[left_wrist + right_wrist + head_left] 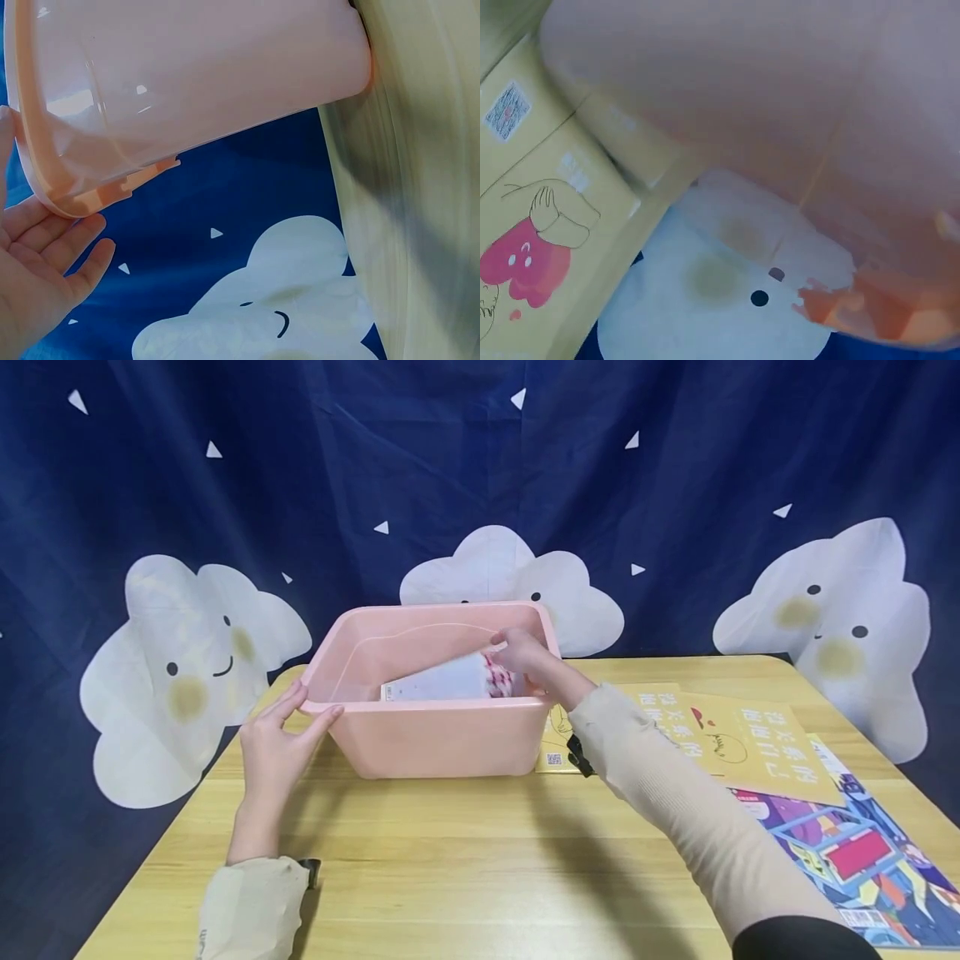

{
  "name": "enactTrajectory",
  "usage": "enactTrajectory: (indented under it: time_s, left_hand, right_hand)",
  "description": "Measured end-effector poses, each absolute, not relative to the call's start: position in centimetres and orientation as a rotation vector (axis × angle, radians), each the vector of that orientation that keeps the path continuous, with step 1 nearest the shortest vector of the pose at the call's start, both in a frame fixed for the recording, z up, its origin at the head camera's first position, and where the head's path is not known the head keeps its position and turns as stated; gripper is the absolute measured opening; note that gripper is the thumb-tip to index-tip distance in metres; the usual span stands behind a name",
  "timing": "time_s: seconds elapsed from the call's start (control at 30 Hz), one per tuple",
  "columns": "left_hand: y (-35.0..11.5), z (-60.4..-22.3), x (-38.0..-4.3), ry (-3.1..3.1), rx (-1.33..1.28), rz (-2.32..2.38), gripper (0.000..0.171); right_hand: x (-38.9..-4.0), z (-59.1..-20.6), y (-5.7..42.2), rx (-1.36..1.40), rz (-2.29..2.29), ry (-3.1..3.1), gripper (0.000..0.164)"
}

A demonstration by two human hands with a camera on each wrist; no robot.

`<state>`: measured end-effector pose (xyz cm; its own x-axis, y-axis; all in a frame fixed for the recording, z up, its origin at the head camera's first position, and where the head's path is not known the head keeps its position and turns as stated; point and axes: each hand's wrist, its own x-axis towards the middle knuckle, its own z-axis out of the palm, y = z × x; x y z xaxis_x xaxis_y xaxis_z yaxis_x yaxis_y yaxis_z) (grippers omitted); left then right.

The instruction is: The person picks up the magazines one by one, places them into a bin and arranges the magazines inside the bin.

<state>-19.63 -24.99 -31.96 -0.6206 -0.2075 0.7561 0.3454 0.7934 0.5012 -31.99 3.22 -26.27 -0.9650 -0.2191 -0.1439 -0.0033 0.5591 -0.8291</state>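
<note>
A pink plastic bin (pixel 435 739) stands on the table. My left hand (pixel 273 752) holds its left front corner, thumb at the front rim and fingers at the side. In the left wrist view, the left hand's fingers (pixel 64 236) curl under the rim. My right hand (pixel 525 656) reaches over the bin's right side, its fingers bent at the upper edge of a pale flat thing (pixel 442 681) with a red-and-white patterned end. That thing lies slanted inside the bin, its lower part hidden by the front wall. The right wrist view shows the bin's outer wall (pixel 727 75), blurred.
To the right, yellow books (pixel 757 747) with white lettering overlap one another. A colourful magazine (pixel 862 860) lies under them near the right edge. Behind the wooden table (pixel 420 868) hangs a dark blue curtain (pixel 450 468) with white clouds, close to the bin's back.
</note>
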Motion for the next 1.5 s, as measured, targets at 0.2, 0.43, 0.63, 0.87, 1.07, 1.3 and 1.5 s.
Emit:
enactTrajectory:
  time_s: [0.2,0.43,0.63,0.87,1.07,1.3,1.5]
  left_hand:
    - [-25.1,-32.0,-19.6,-2.1,-0.079,-0.806,0.053]
    - [-25.1,-32.0,-19.6,-2.088,-0.089,-0.784,0.051]
    - [-25.1,-32.0,-19.5,-2.091,-0.083,-0.774,0.049]
    - [-25.1,-31.9,-19.5,-2.105,-0.086,-0.767,0.048]
    - [-24.9,-31.8,-19.4,-2.114,-0.087,-0.781,0.048]
    - [-24.9,-31.8,-19.5,-2.107,-0.083,-0.762,0.048]
    - [-24.8,-31.8,-19.5,-2.107,-0.074,-0.758,0.049]
  right_hand:
    - [-31.7,-25.9,4.1,-0.291,-1.444,2.657,0.029]
    - [-30.7,-25.0,6.1,-0.594,-1.554,2.798,0.031]
    - [-29.8,-25.1,8.0,-0.772,-1.539,2.874,0.04]
    - [-28.9,-25.4,9.4,-0.949,-1.493,3.1,0.029]
    - [-28.4,-26.1,10.8,-1.078,-1.563,3.237,0.02]
    - [-27.9,-26.8,12.5,-1.222,-1.611,3.336,0.014]
    - [-27.8,-27.6,13.8,-1.25,-1.552,3.368,0.012]
